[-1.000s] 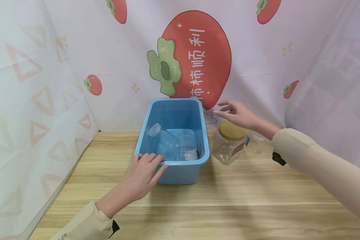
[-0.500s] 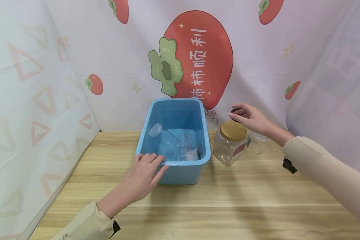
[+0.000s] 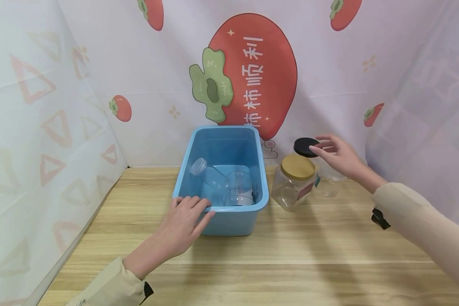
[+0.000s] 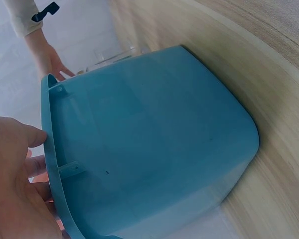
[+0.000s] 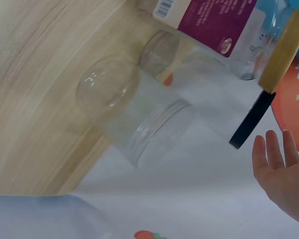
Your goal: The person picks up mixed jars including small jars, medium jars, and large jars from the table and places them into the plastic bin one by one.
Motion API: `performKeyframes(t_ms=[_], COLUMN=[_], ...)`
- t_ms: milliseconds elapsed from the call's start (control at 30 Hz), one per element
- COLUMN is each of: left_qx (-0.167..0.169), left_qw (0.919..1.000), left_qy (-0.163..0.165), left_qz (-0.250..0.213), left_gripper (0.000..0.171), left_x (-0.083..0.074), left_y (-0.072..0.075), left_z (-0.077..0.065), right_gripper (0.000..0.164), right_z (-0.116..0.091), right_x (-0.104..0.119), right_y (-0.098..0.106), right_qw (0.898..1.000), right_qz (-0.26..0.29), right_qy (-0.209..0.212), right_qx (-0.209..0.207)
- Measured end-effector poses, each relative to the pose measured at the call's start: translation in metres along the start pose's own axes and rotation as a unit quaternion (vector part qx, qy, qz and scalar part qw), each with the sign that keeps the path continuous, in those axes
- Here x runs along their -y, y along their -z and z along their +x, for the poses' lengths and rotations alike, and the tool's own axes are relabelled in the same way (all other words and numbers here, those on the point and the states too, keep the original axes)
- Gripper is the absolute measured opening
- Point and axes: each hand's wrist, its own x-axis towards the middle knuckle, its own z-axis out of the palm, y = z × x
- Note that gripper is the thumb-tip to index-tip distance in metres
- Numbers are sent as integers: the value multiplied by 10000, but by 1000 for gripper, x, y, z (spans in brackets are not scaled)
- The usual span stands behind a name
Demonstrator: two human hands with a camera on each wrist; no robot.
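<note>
My left hand (image 3: 183, 219) grips the near rim of a blue plastic bin (image 3: 229, 223), its thumb outside and fingers over the edge in the left wrist view. Inside the bin lie a clear container with a clear cap (image 3: 198, 166) and a clear jar (image 3: 240, 187). My right hand (image 3: 340, 156) hovers at the right, fingers extended, beside a black lid (image 3: 305, 147). A gap separates hand and lid in the right wrist view. In front stands a clear jar with a gold lid (image 3: 297, 167); most of the black-lidded jar is hidden behind it.
Right of the gold-lidded jar stands a lidless clear jar (image 5: 144, 119) on the wooden table (image 3: 252, 272). Behind the bin hangs a white cloth (image 3: 157, 63) printed with red fruit. More cloth borders both sides.
My right hand has drawn back to the right, from beside the bin past the gold-lidded jar, uncovering the black lid. The left hand stays on the bin's rim.
</note>
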Motion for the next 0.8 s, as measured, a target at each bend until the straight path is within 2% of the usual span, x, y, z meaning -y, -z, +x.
performKeyframes(t_ms=[267,800], left_qx=[-3,-39], left_qw=[10000,10000], left_qy=[-13,-21], left_qz=[-8,-3], left_gripper=[21,21], left_x=[0,1], left_y=[-1,-1], left_z=[0,0], right_gripper=[67,77], right_z=[-3,-5], right_x=[-21,-47], right_y=[2,2], right_qw=[9993,9975], right_qz=[-136,-246], right_qy=[-9,-261], right_qx=[-339,-604])
